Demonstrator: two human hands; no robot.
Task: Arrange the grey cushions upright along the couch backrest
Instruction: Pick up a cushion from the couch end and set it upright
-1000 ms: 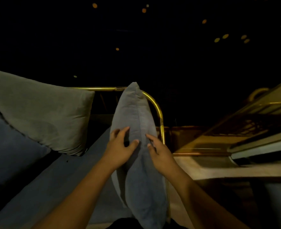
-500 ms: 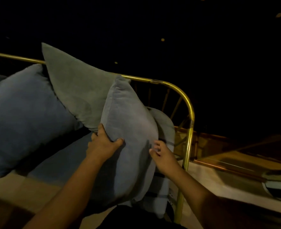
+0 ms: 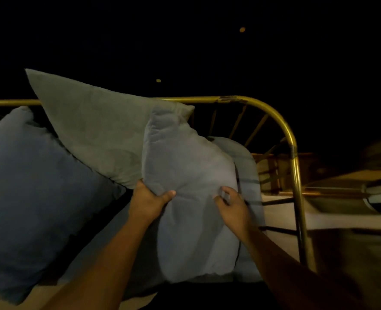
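A light grey cushion stands upright in the middle of the couch, held on both sides. My left hand grips its left edge with the thumb on the front face. My right hand pinches its right side. Behind it a darker grey-green cushion leans tilted against the brass backrest rail. A blue-grey cushion stands at the left. Another pale grey cushion shows partly behind the held one, against the rail's curved end.
The brass rail bends down at the right and forms the couch end. Beyond it lie a lit floor and a dim piece of furniture. The background is dark with a few small lights. The grey seat pad shows between my arms.
The view swung left from the couch end to the backrest. The held cushion moved leftwards and now overlaps the grey-green cushion; both hands stay on it.
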